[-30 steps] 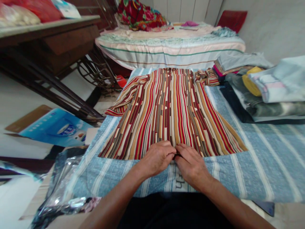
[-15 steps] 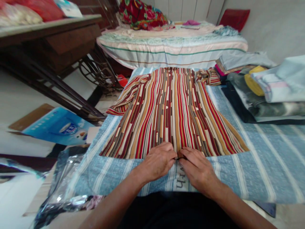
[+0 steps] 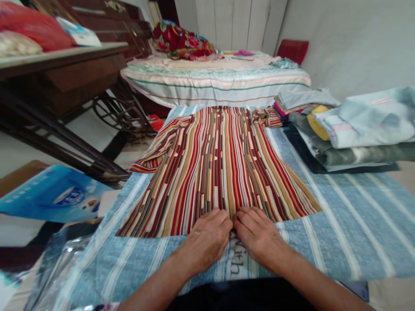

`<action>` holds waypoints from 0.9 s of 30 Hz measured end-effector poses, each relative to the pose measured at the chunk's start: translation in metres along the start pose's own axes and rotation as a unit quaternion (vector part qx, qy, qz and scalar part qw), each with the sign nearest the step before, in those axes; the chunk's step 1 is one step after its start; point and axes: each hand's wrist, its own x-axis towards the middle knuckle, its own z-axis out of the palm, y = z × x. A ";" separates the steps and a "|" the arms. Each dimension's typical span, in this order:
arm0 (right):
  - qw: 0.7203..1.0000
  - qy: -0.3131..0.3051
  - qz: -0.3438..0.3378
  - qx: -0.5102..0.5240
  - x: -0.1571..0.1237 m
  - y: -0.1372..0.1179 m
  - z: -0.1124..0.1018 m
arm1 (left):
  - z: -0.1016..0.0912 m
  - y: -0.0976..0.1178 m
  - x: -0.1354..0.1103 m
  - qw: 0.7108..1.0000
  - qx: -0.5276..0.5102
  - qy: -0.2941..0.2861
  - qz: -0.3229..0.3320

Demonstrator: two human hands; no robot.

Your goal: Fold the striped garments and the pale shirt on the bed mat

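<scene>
In front of me the worktop [image 3: 343, 207] is covered by a blue cloth [image 3: 129, 259] with pale stripes and printed letters [image 3: 237, 261] near my edge. On it 1 striped top [image 3: 220, 168] lies spread, hem towards me, its 2 sleeves [image 3: 155, 149] out sideways. To my right rest piled folded clothes [image 3: 359, 153], a dark piece [image 3: 301, 153] lowest.

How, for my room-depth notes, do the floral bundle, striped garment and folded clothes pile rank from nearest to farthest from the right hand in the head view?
From the right hand:
1. Striped garment: touching the hand, spread ahead.
2. Folded clothes pile: ahead, to the right.
3. Floral bundle: ahead, to the left, on the far bed.
</scene>
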 end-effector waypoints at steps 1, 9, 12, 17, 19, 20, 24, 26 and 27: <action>1.000 0.003 -0.002 -0.001 0.002 -0.001 0.001 | 0.000 0.000 0.000 1.000 0.002 0.001 -0.001; 0.998 0.040 -0.044 -0.007 0.007 -0.005 0.005 | 0.001 0.001 -0.001 1.000 0.003 0.012 -0.004; 0.998 0.034 -0.042 0.005 0.008 -0.004 0.005 | 0.001 0.003 -0.002 1.000 0.004 0.026 -0.007; 0.999 0.023 -0.009 0.047 0.009 -0.001 0.010 | 0.006 0.005 0.001 0.998 0.007 0.061 -0.027; 0.998 0.013 0.006 0.059 0.009 -0.001 0.011 | 0.010 0.006 0.002 0.996 0.017 0.082 -0.033; 0.998 0.006 0.012 0.063 0.009 -0.001 0.011 | 0.012 0.006 0.003 0.995 0.023 0.091 -0.032; 0.997 -0.021 0.036 0.062 0.006 0.004 0.002 | 0.018 0.003 0.004 0.993 0.030 0.116 -0.017; 0.997 -0.032 0.057 0.041 -0.002 0.016 -0.007 | 0.019 -0.001 0.004 0.992 0.019 0.121 -0.006; 0.997 -0.032 0.072 0.021 -0.008 0.024 -0.012 | 0.020 -0.004 0.004 0.993 0.012 0.121 -0.001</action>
